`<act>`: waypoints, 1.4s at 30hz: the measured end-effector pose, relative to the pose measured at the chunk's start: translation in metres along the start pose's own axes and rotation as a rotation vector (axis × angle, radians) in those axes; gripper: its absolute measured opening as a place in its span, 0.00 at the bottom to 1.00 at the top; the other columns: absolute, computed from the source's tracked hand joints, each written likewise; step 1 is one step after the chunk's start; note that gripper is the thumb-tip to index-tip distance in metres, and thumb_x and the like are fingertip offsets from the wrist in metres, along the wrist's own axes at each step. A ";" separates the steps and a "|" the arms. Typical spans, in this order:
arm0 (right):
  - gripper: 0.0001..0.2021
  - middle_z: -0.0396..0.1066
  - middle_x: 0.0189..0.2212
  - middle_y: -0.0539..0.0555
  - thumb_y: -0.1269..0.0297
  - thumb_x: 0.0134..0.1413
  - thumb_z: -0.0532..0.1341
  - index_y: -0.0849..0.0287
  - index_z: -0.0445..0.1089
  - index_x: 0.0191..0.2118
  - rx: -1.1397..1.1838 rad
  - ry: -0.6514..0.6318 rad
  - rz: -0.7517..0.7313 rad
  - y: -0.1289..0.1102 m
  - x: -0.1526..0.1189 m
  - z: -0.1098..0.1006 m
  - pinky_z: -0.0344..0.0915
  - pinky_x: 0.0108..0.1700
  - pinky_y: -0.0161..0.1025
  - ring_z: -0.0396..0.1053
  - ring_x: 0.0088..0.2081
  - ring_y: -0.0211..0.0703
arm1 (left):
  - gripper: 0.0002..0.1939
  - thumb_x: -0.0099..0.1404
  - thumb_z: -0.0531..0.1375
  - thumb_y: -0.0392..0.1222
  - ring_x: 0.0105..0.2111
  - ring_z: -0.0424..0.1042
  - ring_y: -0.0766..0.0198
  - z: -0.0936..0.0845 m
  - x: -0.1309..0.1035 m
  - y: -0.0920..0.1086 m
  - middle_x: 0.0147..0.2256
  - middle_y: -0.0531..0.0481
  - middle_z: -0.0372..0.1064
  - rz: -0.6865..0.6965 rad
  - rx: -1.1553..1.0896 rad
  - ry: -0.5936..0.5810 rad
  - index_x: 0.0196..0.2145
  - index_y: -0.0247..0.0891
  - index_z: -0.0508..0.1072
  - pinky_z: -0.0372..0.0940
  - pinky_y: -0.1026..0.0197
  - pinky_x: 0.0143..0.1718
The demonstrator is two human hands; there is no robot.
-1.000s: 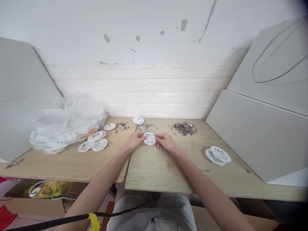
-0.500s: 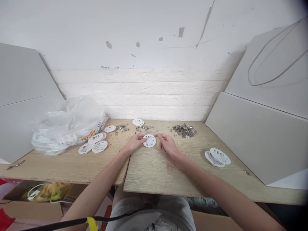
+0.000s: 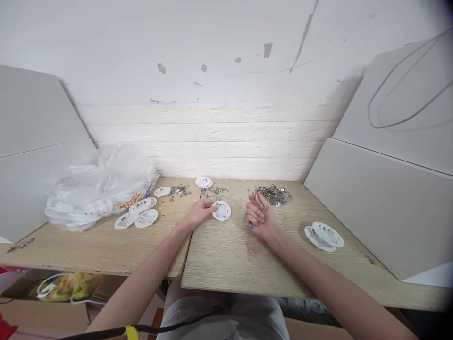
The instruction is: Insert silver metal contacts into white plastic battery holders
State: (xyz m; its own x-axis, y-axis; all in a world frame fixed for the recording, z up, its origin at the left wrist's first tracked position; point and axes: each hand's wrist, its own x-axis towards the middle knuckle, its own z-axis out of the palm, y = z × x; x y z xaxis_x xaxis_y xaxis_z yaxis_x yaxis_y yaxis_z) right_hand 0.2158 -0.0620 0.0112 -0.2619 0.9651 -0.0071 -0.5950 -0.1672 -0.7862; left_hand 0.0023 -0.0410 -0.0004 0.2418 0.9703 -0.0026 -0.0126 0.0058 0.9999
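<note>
My left hand (image 3: 202, 212) grips the left edge of a round white plastic disc (image 3: 222, 211), its thumb on top. The disc has slots and small metal pieces fitted in it and faces up over the table. To the right, apart from the disc, my right hand (image 3: 260, 216) is turned palm-up with its fingers curled. Something thin seems to poke up from its fingertips, and a small bluish-purple spot shows at its lower side; I cannot make out what it holds. Just behind it lies a pile of small metal parts (image 3: 274, 195).
Smaller heaps of metal bits (image 3: 180, 190) lie near the wall. White discs rest at the back (image 3: 204, 182), at left (image 3: 146, 218) and at right (image 3: 328, 234). A clear plastic bag (image 3: 102, 184) holds more discs. Grey panels (image 3: 382, 203) flank the table.
My right hand has moved right, away from the disc, and rolled palm-up beside the metal pile. My left hand still holds the disc in nearly the same place.
</note>
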 end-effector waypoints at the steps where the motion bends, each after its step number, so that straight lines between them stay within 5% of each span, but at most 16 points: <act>1: 0.19 0.37 0.09 0.38 0.51 0.59 0.51 0.58 0.65 0.25 -0.029 -0.040 0.046 0.001 0.002 -0.008 0.35 0.14 0.27 0.28 0.13 0.29 | 0.12 0.54 0.66 0.39 0.31 0.73 0.61 0.000 0.000 0.001 0.34 0.45 0.77 -0.009 0.000 0.001 0.37 0.34 0.77 0.69 0.60 0.34; 5: 0.22 0.29 0.06 0.35 0.48 0.46 0.60 0.58 0.56 0.15 -0.101 -0.335 0.248 0.012 0.014 -0.050 0.33 0.13 0.23 0.25 0.13 0.24 | 0.11 0.54 0.66 0.38 0.30 0.73 0.62 0.002 -0.002 0.004 0.33 0.44 0.77 -0.039 0.006 0.020 0.36 0.33 0.77 0.69 0.59 0.34; 8: 0.19 0.34 0.03 0.36 0.53 0.36 0.65 0.58 0.59 0.12 -0.129 -0.550 0.336 0.021 0.025 -0.076 0.38 0.12 0.23 0.31 0.12 0.23 | 0.12 0.54 0.66 0.39 0.31 0.73 0.62 0.002 -0.002 0.005 0.34 0.44 0.76 -0.024 0.005 -0.006 0.36 0.33 0.77 0.69 0.59 0.35; 12: 0.18 0.37 0.03 0.38 0.54 0.35 0.65 0.59 0.61 0.12 -0.128 -0.676 0.461 0.024 0.029 -0.084 0.38 0.11 0.24 0.34 0.11 0.24 | 0.13 0.53 0.66 0.40 0.31 0.73 0.61 0.001 -0.002 0.005 0.34 0.44 0.76 -0.019 0.004 -0.019 0.37 0.33 0.77 0.69 0.58 0.36; 16: 0.17 0.40 0.07 0.38 0.55 0.52 0.57 0.60 0.63 0.19 0.031 -0.427 0.347 0.012 0.013 -0.048 0.32 0.12 0.23 0.29 0.12 0.25 | 0.12 0.52 0.67 0.39 0.30 0.73 0.61 0.002 -0.002 0.005 0.33 0.44 0.77 -0.032 0.002 0.005 0.36 0.33 0.77 0.70 0.60 0.34; 19: 0.15 0.45 0.12 0.40 0.59 0.59 0.52 0.60 0.66 0.25 0.156 -0.166 0.177 0.002 -0.004 -0.006 0.37 0.13 0.25 0.33 0.13 0.27 | 0.12 0.52 0.67 0.39 0.31 0.73 0.61 0.002 -0.002 0.006 0.34 0.44 0.77 -0.026 -0.014 -0.007 0.35 0.34 0.77 0.70 0.61 0.33; 25: 0.21 0.47 0.11 0.44 0.48 0.58 0.51 0.59 0.64 0.23 0.257 0.181 -0.064 -0.005 -0.024 0.043 0.41 0.14 0.29 0.41 0.13 0.30 | 0.12 0.53 0.65 0.42 0.32 0.73 0.61 0.000 -0.002 0.004 0.35 0.44 0.76 0.006 0.032 -0.028 0.35 0.34 0.78 0.69 0.61 0.34; 30: 0.23 0.47 0.10 0.44 0.46 0.57 0.51 0.58 0.60 0.20 0.324 0.324 -0.050 -0.002 -0.035 0.060 0.40 0.14 0.31 0.42 0.13 0.30 | 0.12 0.54 0.64 0.42 0.34 0.73 0.60 0.000 -0.002 0.004 0.35 0.44 0.76 0.008 0.083 -0.025 0.36 0.33 0.77 0.68 0.61 0.36; 34: 0.24 0.48 0.10 0.44 0.43 0.54 0.52 0.58 0.60 0.20 0.259 0.282 -0.088 0.004 -0.032 0.066 0.40 0.14 0.31 0.42 0.13 0.30 | 0.13 0.55 0.64 0.42 0.34 0.73 0.60 0.000 -0.002 0.005 0.36 0.44 0.76 0.004 0.089 -0.031 0.36 0.32 0.76 0.68 0.60 0.35; 38: 0.25 0.48 0.09 0.43 0.39 0.51 0.52 0.57 0.59 0.20 0.033 0.327 -0.221 0.012 -0.017 0.049 0.39 0.15 0.33 0.41 0.12 0.30 | 0.15 0.55 0.64 0.43 0.35 0.73 0.59 0.000 -0.003 0.007 0.37 0.43 0.76 -0.006 0.093 -0.045 0.38 0.32 0.76 0.68 0.57 0.39; 41: 0.26 0.49 0.10 0.44 0.42 0.55 0.51 0.58 0.61 0.18 -0.438 0.334 -0.573 0.012 -0.003 0.022 0.42 0.17 0.34 0.45 0.14 0.31 | 0.16 0.54 0.64 0.45 0.36 0.73 0.58 0.000 -0.004 0.007 0.38 0.43 0.76 -0.008 0.106 -0.043 0.38 0.31 0.76 0.69 0.55 0.39; 42: 0.25 0.51 0.11 0.45 0.46 0.57 0.52 0.59 0.62 0.17 -0.690 0.213 -0.729 0.010 0.001 0.014 0.45 0.20 0.34 0.49 0.15 0.31 | 0.16 0.54 0.65 0.45 0.36 0.73 0.58 0.000 -0.004 0.007 0.38 0.43 0.76 -0.006 0.108 -0.040 0.38 0.31 0.76 0.69 0.55 0.39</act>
State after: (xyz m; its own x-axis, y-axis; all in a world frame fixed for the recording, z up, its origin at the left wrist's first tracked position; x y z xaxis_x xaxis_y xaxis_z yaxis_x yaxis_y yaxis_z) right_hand 0.1992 -0.0653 0.0119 0.1689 0.8125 0.5580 0.0288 0.5618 -0.8268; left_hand 0.0010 -0.0449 0.0065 0.2800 0.9599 -0.0102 0.0928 -0.0165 0.9956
